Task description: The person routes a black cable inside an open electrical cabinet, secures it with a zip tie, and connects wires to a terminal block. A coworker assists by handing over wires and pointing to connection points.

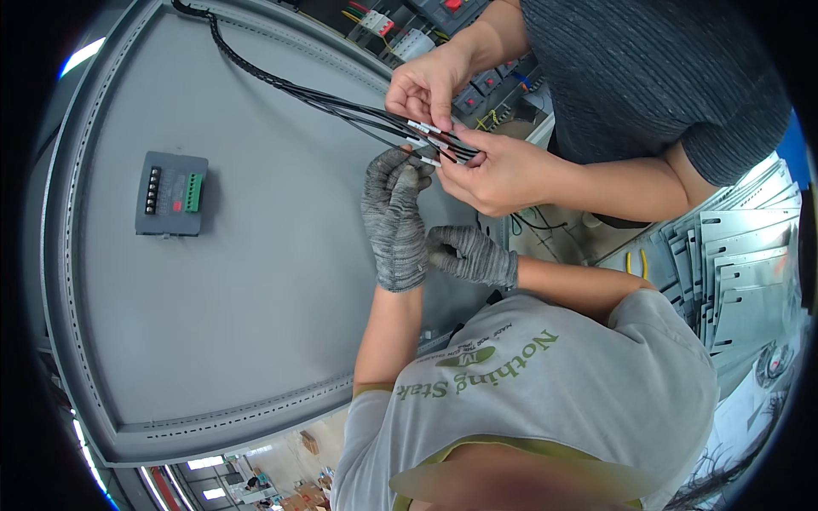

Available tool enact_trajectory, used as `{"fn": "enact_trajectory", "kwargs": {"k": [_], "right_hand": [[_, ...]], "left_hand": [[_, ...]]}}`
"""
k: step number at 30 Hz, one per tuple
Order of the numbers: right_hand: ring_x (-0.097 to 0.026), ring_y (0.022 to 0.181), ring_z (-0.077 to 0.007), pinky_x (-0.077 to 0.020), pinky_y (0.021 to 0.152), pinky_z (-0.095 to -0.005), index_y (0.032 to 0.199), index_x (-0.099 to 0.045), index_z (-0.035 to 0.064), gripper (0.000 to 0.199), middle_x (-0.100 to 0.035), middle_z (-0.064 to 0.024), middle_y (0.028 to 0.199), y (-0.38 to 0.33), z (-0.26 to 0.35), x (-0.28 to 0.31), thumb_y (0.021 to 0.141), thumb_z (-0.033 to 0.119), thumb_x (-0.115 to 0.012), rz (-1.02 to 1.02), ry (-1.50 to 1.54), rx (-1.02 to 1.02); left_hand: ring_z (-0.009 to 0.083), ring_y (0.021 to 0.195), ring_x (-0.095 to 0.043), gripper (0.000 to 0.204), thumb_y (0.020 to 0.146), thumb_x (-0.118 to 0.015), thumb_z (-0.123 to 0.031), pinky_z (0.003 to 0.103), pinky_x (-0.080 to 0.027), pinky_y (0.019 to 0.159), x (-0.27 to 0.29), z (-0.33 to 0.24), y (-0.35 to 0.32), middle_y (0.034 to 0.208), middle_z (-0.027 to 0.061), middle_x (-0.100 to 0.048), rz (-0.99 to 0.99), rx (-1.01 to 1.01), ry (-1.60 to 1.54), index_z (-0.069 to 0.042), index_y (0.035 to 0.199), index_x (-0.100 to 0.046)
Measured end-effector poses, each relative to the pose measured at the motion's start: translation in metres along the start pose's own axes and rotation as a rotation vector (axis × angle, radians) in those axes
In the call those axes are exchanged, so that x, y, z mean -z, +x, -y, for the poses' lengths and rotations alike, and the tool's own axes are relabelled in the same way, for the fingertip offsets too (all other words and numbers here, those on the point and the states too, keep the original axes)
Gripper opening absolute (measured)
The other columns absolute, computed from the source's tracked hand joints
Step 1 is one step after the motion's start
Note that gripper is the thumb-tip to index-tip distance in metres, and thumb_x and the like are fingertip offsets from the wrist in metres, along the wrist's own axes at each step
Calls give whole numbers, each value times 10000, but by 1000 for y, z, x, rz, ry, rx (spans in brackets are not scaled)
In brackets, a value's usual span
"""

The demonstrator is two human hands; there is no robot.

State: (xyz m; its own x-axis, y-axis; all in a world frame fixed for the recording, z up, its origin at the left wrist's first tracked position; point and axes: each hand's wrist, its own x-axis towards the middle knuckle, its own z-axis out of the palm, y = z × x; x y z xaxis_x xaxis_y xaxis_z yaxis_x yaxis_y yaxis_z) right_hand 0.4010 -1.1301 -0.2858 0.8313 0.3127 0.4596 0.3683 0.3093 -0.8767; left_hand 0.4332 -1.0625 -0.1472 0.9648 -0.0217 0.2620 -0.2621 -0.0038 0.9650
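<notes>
Black wires [332, 104] with white marker sleeves run in a bundle from the top left to the middle. My left hand [394, 223], in a grey knit glove, is raised to the bundle's end, its fingertips closed on a black wire beside a white sleeve. My right hand [475, 255], gloved alike, is lower, next to my left wrist. Its fingers are curled in toward the thumb; whether anything small is between them is hidden. A co-worker's two bare hands [503, 175] hold the same wire ends just above and right of my left hand.
A grey metal cabinet door [256, 341] with a perforated frame spans the left. On it sits a grey module [170, 194] with green and black terminals. Electrical components [486, 81] fill the top. Stacked metal plates [750, 272] and yellow-handled pliers [636, 264] lie at right.
</notes>
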Motion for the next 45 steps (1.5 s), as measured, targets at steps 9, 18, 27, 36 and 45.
{"fn": "enact_trajectory", "kwargs": {"k": [9,18,27,36,45], "right_hand": [[-585,757,-219,-485,718,-351,945,-571,35,129,-608,-102,835,-1,-2,1,882,135,-620,30,91,-30],[-595,737,-253,-493,713,-357,931,-583,37,137,-614,-108,810,-3,-1,5,882,155,-634,49,-14,-32],[-601,736,-280,-497,713,-362,931,-595,50,133,-617,-113,820,-13,15,15,885,166,-639,116,-113,-100],[-663,860,-239,-514,772,-357,1059,-646,61,209,-668,-104,936,10,164,62,871,151,-660,128,-792,413],[-690,850,-265,-535,748,-374,1111,-636,44,252,-696,-136,881,154,210,89,894,168,-605,-199,-1344,284]], "left_hand": [[112,899,-565,278,913,-631,-119,256,-477,814,-4,-2,2,1044,61,-619,-31,24,36,-9,1157,-555],[95,868,-539,203,878,-643,-25,247,-454,795,1,1,8,974,28,-586,-53,7,-42,-39,1054,-543],[94,878,-529,215,885,-636,-29,235,-448,788,11,-4,5,988,11,-567,-107,-34,-7,-59,1075,-541],[136,972,-558,412,896,-671,-198,279,-465,822,20,-31,40,1087,58,-582,-169,-178,-20,-24,1231,-504],[153,881,-603,401,848,-690,-32,267,-506,774,14,-37,90,986,97,-611,-42,-225,-103,12,1175,-462]]}}
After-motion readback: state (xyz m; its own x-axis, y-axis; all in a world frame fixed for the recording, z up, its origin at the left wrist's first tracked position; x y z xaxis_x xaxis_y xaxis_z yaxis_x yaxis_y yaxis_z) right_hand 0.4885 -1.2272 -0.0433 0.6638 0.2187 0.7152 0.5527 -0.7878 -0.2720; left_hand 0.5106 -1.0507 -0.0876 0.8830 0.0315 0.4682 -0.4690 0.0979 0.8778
